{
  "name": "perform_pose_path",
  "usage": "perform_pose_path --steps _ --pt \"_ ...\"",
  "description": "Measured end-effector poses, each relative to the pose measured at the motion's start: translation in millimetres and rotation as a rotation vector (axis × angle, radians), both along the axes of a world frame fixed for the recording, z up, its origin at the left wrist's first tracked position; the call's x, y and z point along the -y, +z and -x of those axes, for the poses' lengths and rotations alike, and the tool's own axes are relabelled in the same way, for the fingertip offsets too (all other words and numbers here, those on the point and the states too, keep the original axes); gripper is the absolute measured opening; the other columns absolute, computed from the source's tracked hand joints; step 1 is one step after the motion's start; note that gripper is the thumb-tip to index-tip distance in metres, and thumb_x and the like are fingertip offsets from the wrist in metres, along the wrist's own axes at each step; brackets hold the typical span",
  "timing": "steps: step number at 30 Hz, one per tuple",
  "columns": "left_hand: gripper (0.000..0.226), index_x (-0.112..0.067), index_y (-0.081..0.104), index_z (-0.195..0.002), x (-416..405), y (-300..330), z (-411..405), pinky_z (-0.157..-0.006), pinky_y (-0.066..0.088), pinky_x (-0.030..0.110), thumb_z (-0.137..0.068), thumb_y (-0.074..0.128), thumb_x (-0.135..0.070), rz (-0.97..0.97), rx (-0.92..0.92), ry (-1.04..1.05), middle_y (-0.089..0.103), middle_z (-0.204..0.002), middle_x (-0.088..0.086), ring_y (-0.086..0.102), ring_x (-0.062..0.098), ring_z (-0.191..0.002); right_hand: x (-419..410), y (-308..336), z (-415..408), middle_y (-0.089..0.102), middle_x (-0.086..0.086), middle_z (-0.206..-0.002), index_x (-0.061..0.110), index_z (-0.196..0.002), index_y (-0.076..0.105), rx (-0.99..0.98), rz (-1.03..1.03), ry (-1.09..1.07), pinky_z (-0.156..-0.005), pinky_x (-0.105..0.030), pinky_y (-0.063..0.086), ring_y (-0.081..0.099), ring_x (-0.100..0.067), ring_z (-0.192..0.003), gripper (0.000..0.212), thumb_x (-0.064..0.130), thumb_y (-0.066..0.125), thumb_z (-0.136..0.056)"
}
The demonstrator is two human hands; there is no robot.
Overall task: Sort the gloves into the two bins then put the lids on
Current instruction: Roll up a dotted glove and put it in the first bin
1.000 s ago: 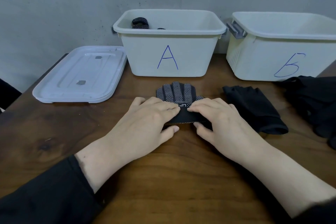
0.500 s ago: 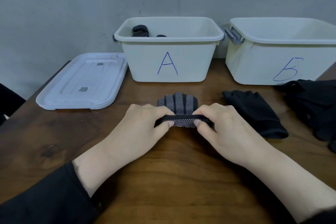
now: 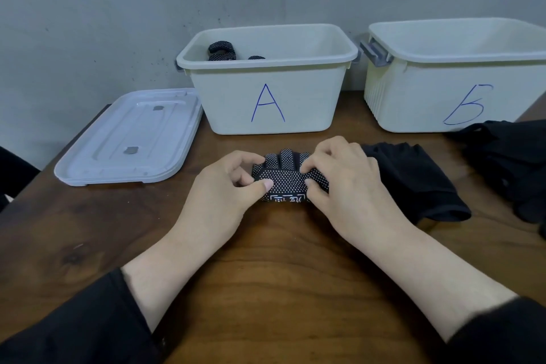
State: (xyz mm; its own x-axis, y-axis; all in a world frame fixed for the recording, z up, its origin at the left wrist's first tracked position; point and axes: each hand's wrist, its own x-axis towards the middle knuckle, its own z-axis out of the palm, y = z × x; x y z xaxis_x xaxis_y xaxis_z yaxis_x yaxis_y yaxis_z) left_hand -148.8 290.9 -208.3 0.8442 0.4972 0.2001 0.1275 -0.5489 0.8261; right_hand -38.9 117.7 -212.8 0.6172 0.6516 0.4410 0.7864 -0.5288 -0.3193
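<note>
Both forearms reach forward over the wooden table (image 3: 266, 289), dark sleeves pushed back from the wrists, and the two hands meet on a dotted glove (image 3: 288, 179) that lies in front of the bin marked A (image 3: 267, 100). The left hand (image 3: 220, 195) curls its fingers over the glove's left edge with the thumb pressed against the near side, pinching the fabric; the right hand (image 3: 342, 183) does the same on the right edge, knuckles raised, fingertips tucked over the top. The glove is black knit covered in small white grip dots, folded or rolled so that its rounded fingertips poke up behind the hands and a white printed label shows along the near edge. Bin A is cream plastic, rectangular with rounded corners and a rolled rim, a blue letter drawn on its front; more dotted gloves (image 3: 221, 52) lie inside at its left end. The second bin (image 3: 443, 97), of the same plastic with a ribbed side and a grey latch, stands to the right. A pale translucent lid (image 3: 130, 139) rests flat on the table left of bin A. Plain black gloves (image 3: 413, 180) of soft, matte cloth lie crumpled just right of the right hand, and a further dark heap (image 3: 514, 162) lies beyond.
</note>
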Motion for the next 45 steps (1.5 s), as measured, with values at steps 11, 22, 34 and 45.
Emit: perform_pose_path --steps 11,22,34,45 --pt "0.03 -0.024 0.068 -0.124 -6.7 -1.7 3.7 -0.099 0.044 0.041 -0.098 0.053 -0.023 -0.566 0.088 -0.101 0.062 -0.123 -0.012 0.056 0.009 -0.115 1.8 2.0 9.1 0.062 0.007 -0.111 0.016 -0.099 0.073 0.08 0.221 0.161 -0.104 -0.041 0.037 0.054 -0.018 -0.109 0.044 0.026 0.032 -0.088" --pt "0.054 -0.037 0.042 -0.148 -6.6 -11.0 1.2 -0.114 0.023 0.032 -0.097 0.055 -0.046 -0.687 -0.171 -0.258 0.044 -0.148 -0.023 0.034 -0.001 -0.139 2.2 9.8 4.2 0.062 0.009 -0.125 0.027 -0.133 0.053 -0.073 0.207 0.149 -0.096 -0.04 0.046 0.055 -0.017 -0.114 0.037 0.024 0.062 -0.097" --pt "0.032 -0.04 0.058 -0.129 -2.1 -2.7 9.3 -0.105 0.032 0.028 -0.097 0.054 -0.042 -0.537 -0.058 -0.223 0.065 -0.106 -0.018 0.048 -0.003 -0.103 18.4 27.4 9.5 0.065 0.015 -0.094 0.042 -0.12 0.048 -0.239 0.147 0.163 -0.057 -0.016 0.038 0.057 -0.005 -0.072 0.022 0.035 0.054 -0.1" --pt "0.012 -0.042 0.065 -0.103 1.5 -2.6 7.3 -0.074 0.036 0.012 -0.092 0.062 -0.039 -0.265 -0.052 -0.182 0.06 -0.089 -0.019 0.054 0.001 -0.086 19.1 28.3 9.9 0.066 0.013 -0.097 0.039 -0.113 0.071 -0.227 0.18 0.101 -0.095 -0.037 0.045 0.058 -0.007 -0.098 0.026 0.043 0.049 -0.099"
